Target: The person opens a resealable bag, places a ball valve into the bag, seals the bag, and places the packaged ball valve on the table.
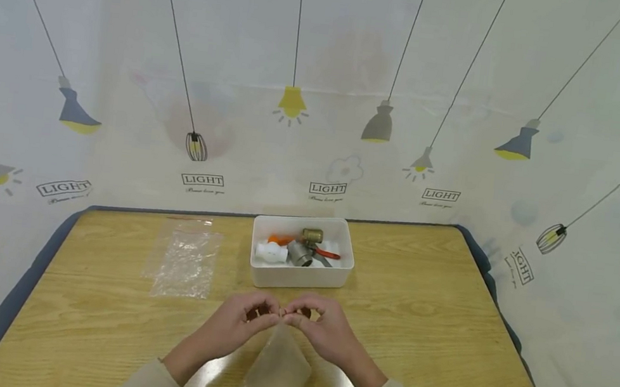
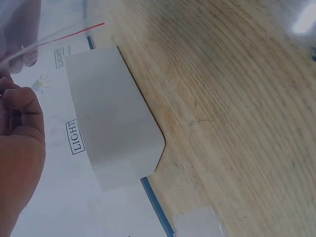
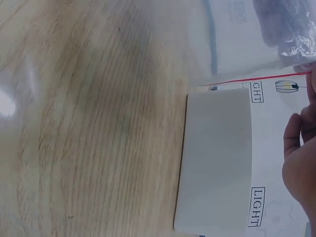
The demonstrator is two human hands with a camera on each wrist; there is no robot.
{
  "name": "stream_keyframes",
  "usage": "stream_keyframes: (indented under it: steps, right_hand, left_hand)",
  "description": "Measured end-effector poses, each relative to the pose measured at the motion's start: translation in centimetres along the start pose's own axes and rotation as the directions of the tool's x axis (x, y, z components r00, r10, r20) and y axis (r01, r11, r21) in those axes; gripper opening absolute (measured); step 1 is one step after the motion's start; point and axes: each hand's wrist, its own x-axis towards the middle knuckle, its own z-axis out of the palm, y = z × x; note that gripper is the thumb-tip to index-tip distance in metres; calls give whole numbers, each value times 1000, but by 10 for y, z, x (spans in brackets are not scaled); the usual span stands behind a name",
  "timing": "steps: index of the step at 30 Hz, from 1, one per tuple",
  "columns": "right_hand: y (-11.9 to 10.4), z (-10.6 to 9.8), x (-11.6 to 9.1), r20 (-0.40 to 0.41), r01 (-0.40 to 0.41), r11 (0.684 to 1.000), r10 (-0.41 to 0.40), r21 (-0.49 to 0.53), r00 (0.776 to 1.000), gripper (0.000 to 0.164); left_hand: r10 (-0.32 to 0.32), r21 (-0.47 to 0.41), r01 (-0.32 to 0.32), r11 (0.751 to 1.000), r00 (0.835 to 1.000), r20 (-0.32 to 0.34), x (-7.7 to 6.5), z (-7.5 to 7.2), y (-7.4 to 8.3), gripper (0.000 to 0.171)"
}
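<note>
A clear zip-lock bag [image 1: 278, 369] hangs from both hands in front of me, low over the table. My left hand [image 1: 240, 321] pinches its top edge between thumb and fingers. Right beside it, my right hand [image 1: 326, 329] pinches the same edge, so the two sets of fingertips nearly meet. A red line [image 3: 252, 79] runs along the bag's mouth in the right wrist view. In the left wrist view, the bag's clear film [image 2: 49, 17] crosses the upper left corner, above the curled left fingers.
Beyond the hands stands a white bin [image 1: 300, 277] holding a white pipe fitting [image 1: 271, 252], a grey fitting [image 1: 299, 253], a brass-coloured fitting [image 1: 313, 235], an orange piece [image 1: 280, 240] and a red-handled tool [image 1: 328, 254]. Flat clear bags [image 1: 187, 262] lie to its left on the wooden table [image 1: 419, 295].
</note>
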Motion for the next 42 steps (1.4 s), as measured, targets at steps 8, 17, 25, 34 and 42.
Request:
stream_keyframes:
  steps: [8, 17, 25, 34, 42]
  right_hand:
    - [-26, 4, 3, -66, 62, 994, -69, -95, 995, 5]
    - [-7, 8, 4, -82, 28, 986, -42, -166, 996, 4]
    - [4, -3, 5, 110, 128, 985, -115, -115, 987, 5]
    - [8, -2, 4, 131, 59, 995, -47, -85, 990, 7]
    - [7, -2, 3, 71, 60, 986, -49, -156, 996, 5]
  left_hand:
    - [-77, -4, 77, 997, 996, -50, 1, 1, -2, 11]
    - [-8, 93, 21, 995, 990, -140, 3, 3, -1, 10]
    - [149, 183, -127, 975, 983, -107, 3, -1, -1, 6]
    - [38, 235, -14, 972, 994, -101, 4, -3, 3, 4]
    - [-113, 220, 152, 964, 977, -181, -4, 2, 12, 16]
